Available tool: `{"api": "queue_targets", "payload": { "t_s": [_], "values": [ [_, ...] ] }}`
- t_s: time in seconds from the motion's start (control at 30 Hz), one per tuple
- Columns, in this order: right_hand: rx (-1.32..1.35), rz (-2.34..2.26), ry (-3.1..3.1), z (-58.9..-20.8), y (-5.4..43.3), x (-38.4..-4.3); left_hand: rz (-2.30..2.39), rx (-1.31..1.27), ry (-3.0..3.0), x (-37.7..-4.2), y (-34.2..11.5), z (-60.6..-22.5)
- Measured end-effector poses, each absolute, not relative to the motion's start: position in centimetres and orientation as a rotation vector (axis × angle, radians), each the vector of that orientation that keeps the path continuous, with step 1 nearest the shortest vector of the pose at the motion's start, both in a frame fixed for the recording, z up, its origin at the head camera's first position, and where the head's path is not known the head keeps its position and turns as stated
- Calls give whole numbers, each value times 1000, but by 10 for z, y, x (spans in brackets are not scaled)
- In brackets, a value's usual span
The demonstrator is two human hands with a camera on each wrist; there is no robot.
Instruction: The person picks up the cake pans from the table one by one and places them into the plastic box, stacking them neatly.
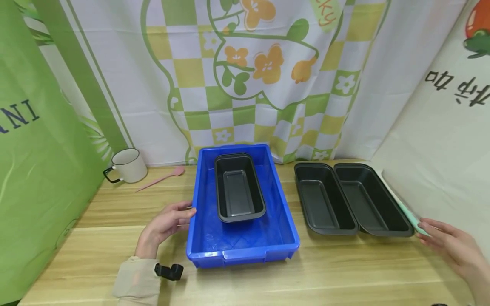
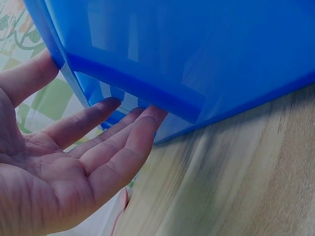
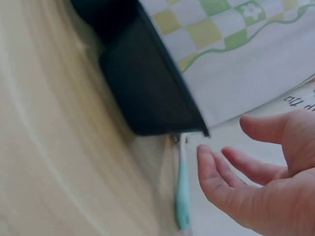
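Observation:
My left hand (image 1: 166,227) is at the left side of a blue plastic bin (image 1: 245,255). In the left wrist view, its thumb meets the bin's rim while the fingers (image 2: 110,164) curl in under the side handle. A black loaf pan (image 1: 237,193) sits inside the bin. Far to the right, my right hand (image 1: 451,246) holds nothing, fingers loosely bent. Nearest to it is a tool with a mint-green handle (image 3: 182,196) and a thin white shaft, partly hidden behind a loaf pan (image 1: 373,199). A gap separates the fingertips and handle in the right wrist view.
Another black loaf pan (image 1: 325,199) lies left of the right-hand pan, rims together. A white mug (image 1: 130,165) with a black handle and a pink spoon (image 1: 160,177) stand at the back left. Printed cloth (image 1: 245,106) walls in the wooden table (image 1: 325,272).

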State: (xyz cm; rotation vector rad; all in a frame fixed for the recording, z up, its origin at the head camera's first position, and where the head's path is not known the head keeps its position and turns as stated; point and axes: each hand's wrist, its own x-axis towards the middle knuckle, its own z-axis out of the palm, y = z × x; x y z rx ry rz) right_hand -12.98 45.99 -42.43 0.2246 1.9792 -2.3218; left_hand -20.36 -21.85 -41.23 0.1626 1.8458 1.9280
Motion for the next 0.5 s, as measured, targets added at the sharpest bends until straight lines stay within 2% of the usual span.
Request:
{"api": "queue_targets", "payload": {
  "t_s": [0.27,0.5],
  "values": [
    [269,-1621,2222,-434,455,-144,1931,175,1846,-204,-219,-413],
    [257,-1646,2077,-435,455,-147,1937,166,1840,-205,-219,-415]
  ]
}}
